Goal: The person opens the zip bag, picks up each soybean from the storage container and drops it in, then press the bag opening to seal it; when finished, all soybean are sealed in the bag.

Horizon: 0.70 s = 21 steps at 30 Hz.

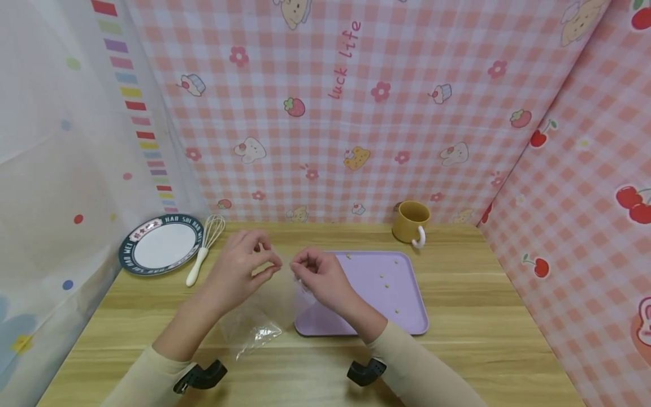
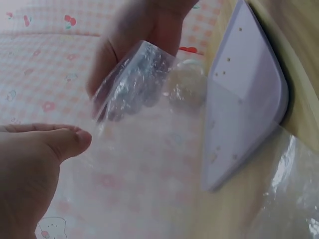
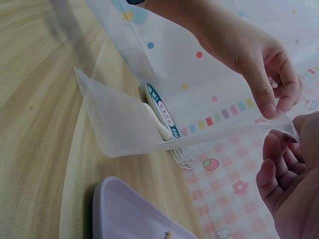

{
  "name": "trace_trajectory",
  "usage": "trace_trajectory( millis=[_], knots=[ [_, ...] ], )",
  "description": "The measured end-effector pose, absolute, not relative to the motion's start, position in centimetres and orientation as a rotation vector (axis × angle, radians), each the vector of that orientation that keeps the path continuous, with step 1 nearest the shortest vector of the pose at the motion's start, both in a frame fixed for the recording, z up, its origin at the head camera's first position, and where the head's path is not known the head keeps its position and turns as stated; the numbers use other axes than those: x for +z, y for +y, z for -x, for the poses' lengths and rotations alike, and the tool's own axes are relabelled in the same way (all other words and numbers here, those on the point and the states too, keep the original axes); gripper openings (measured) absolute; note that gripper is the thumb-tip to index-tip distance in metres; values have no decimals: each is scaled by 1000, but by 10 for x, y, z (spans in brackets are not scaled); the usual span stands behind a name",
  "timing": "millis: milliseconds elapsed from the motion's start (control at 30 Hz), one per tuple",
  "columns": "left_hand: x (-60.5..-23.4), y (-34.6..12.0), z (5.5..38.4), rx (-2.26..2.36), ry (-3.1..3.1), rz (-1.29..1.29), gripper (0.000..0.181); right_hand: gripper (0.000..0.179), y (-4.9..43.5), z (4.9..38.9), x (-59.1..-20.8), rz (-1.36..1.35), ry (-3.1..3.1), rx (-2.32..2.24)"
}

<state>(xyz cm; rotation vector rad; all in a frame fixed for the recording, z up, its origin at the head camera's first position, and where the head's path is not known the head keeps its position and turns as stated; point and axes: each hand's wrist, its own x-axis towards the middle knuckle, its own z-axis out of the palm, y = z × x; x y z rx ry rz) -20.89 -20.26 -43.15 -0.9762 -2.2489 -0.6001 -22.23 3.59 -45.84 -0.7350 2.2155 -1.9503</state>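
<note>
clear bag (image 3: pixel 119 124) in the grip; lilac tray (image 1: pixel 366 299) under the right hand (image 1: pixel 321 274), mustard cup (image 1: pixel 405 223) beyond it, pink-checked cloth (image 1: pixel 325 130) behind.

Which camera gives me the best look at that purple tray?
The head view: it shows most of the purple tray from above, though the right hand covers part. The left wrist view shows it slanted, partly through the clear bag; the right wrist view catches only a corner section.

1. The table (image 1: pixel 473 316) is lit softly and evenly in the head view.
2. Shiny white spots are made on the clear bag (image 1: pixel 259 330) by the light.
3. In the left wrist view, the right hand (image 2: pixel 137 35) is blurred, and colors look pale.
4. In the right wrist view, the table is crossed by a soft gray shadow.
</note>
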Motion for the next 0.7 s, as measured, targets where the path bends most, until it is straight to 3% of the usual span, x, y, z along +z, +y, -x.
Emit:
trace_trajectory(
  millis=[700],
  knots=[
    [-438,-180,195,-1010,-2421,634,8,9,32,215,-462,773,2244,-2002]
  ],
)
